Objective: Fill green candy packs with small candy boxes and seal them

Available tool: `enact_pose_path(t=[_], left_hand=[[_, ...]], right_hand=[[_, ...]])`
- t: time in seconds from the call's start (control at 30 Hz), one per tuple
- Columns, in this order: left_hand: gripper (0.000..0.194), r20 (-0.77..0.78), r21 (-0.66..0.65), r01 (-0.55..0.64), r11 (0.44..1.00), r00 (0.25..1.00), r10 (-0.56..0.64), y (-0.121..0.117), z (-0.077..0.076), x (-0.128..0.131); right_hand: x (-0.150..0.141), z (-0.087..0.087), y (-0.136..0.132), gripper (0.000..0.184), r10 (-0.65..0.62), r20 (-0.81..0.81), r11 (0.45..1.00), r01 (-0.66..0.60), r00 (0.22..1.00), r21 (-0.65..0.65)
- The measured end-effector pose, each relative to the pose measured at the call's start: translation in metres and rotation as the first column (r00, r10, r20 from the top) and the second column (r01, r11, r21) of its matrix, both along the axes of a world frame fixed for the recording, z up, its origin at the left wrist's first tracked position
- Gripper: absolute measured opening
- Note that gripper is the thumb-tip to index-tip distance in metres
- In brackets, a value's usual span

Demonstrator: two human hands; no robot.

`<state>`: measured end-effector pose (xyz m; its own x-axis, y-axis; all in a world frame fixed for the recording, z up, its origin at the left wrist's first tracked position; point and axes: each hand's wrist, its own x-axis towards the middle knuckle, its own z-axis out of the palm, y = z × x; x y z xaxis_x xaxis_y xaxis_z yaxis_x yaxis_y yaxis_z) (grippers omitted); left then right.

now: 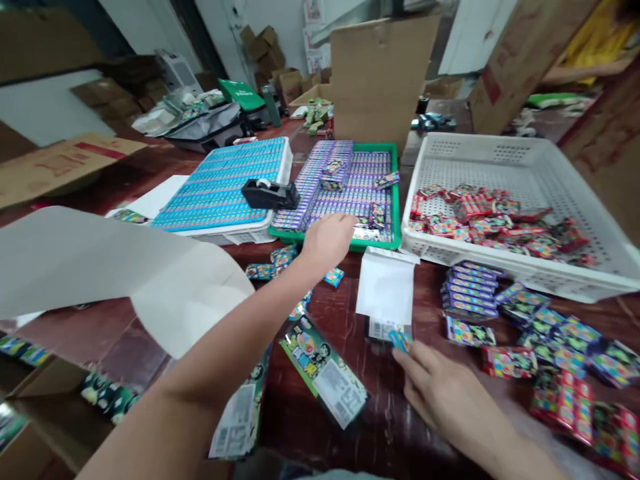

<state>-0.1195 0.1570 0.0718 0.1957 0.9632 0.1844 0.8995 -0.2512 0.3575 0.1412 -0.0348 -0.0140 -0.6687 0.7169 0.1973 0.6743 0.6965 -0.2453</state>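
The blue packet (399, 340) is at the lower edge of the white paper (384, 287) on the bench (373, 440), in the fingers of the right hand (445, 393); they are closed on its near end. Under that edge of the paper a barcode label (381, 329) shows.

The left hand (327, 241) reaches over the near edge of the green tray (396, 220), its fingers curled in; whether they hold anything I cannot tell. Purple packs fill the tray in rows, with some loose ones on top.

Between the two arms, a printed pouch (325, 373) lies slanted on the bench, and more pouches (240, 420) lie partly beneath the left forearm. Loose blue packs (334, 277) are scattered near the left wrist.

Left of the green tray, a black tape dispenser (270, 195) rests on the blue packs (225, 180) that fill a white tray (243, 233). To the right, a white crate (520, 267) holds a loose heap of red packs (480, 217). In front of it are a neat purple stack (470, 290) and scattered purple and red packs.

Farther back stands a cardboard sheet (383, 87).
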Motion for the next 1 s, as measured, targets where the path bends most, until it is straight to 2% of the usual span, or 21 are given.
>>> enact_pose_path(t=[0.07,0.13,0.2,0.3,0.4,0.47,0.5,0.53,0.57,0.6,0.63,0.67,0.7,0.73,0.77,0.8,0.87,0.93,1.0], left_hand=[[0.030,0.005,-0.052,0.002,0.999,1.000,-0.002,0.047,-0.004,0.027],[0.049,0.024,-0.099,0.017,0.995,1.000,-0.015,0.085,-0.012,0.047],[0.070,0.050,-0.159,0.031,0.987,0.998,-0.023,0.113,-0.021,0.060],[0.081,0.078,-0.226,0.008,0.974,0.997,0.010,0.138,-0.033,0.075],[0.071,0.116,-0.192,-0.066,0.979,0.989,0.089,0.142,-0.032,0.088],[0.058,0.202,-0.025,-0.048,0.999,0.978,0.052,0.123,-0.024,0.094],[0.050,0.250,0.110,0.016,0.994,0.967,-0.043,0.105,-0.020,0.096],[0.042,0.268,0.249,0.133,0.959,0.942,-0.200,0.080,-0.018,0.097],[0.031,0.227,0.315,0.285,0.905,0.904,-0.363,0.049,-0.018,0.098],[0.021,0.152,0.326,0.468,0.822,0.832,-0.534,0.015,-0.022,0.098],[0.014,0.100,0.312,0.628,0.713,0.724,-0.682,-0.021,-0.030,0.099],[0.016,0.063,0.227,0.762,0.607,0.610,-0.790,-0.055,-0.040,0.100],[0.017,0.062,0.132,0.811,0.570,0.567,-0.822,-0.087,-0.052,0.100],[0.017,0.053,0.079,0.866,0.494,0.491,-0.870,-0.114,-0.064,0.101],[0.019,0.047,0.019,0.888,0.460,0.459,-0.887,-0.134,-0.074,0.101],[0.022,0.038,-0.054,0.885,0.463,0.465,-0.884,-0.149,-0.080,0.101],[0.034,0.021,-0.197,0.848,0.492,0.505,-0.863,-0.164,-0.083,0.099],[0.059,0.022,-0.311,0.792,0.525,0.558,-0.830,-0.168,-0.075,0.097],[0.079,0.022,-0.369,0.732,0.573,0.623,-0.782,-0.173,-0.066,0.096]], right_hand=[[0.015,-0.014,-0.027,0.030,0.028,0.054,0.999,-0.027,0.998,-0.029],[0.025,-0.017,-0.040,0.034,0.028,0.051,0.993,-0.022,0.998,-0.113],[0.033,-0.009,-0.039,0.060,-0.026,0.027,0.978,0.032,0.999,-0.204],[0.050,0.005,-0.022,0.094,-0.104,0.031,0.948,0.108,0.994,-0.301],[0.064,0.003,-0.006,0.101,-0.058,0.002,0.921,0.055,0.998,-0.385],[0.071,-0.003,-0.005,0.095,-0.073,-0.034,0.908,0.052,0.997,-0.415],[0.074,-0.006,-0.008,0.092,-0.108,-0.049,0.906,0.078,0.993,-0.416],[0.077,-0.008,-0.012,0.090,-0.158,-0.061,0.904,0.119,0.986,-0.410],[0.080,-0.010,-0.018,0.088,-0.213,-0.069,0.899,0.168,0.975,-0.404],[0.083,-0.012,-0.025,0.086,-0.269,-0.075,0.892,0.219,0.960,-0.396],[0.087,-0.013,-0.032,0.085,-0.320,-0.074,0.882,0.268,0.944,-0.389],[0.090,-0.015,-0.040,0.083,-0.363,-0.067,0.870,0.312,0.929,-0.381],[0.095,-0.016,-0.047,0.081,-0.398,-0.055,0.859,0.352,0.916,-0.372],[0.099,-0.017,-0.054,0.079,-0.427,-0.044,0.850,0.384,0.903,-0.360],[0.103,-0.018,-0.060,0.078,-0.443,-0.036,0.846,0.405,0.896,-0.348],[0.107,-0.019,-0.066,0.077,-0.452,-0.031,0.844,0.416,0.891,-0.339],[0.114,-0.019,-0.074,0.079,-0.460,-0.020,0.840,0.428,0.888,-0.332],[0.117,-0.019,-0.079,0.080,-0.501,0.015,0.817,0.479,0.865,-0.320],[0.114,-0.019,-0.081,0.076,-0.591,0.077,0.759,0.586,0.803,-0.282]])
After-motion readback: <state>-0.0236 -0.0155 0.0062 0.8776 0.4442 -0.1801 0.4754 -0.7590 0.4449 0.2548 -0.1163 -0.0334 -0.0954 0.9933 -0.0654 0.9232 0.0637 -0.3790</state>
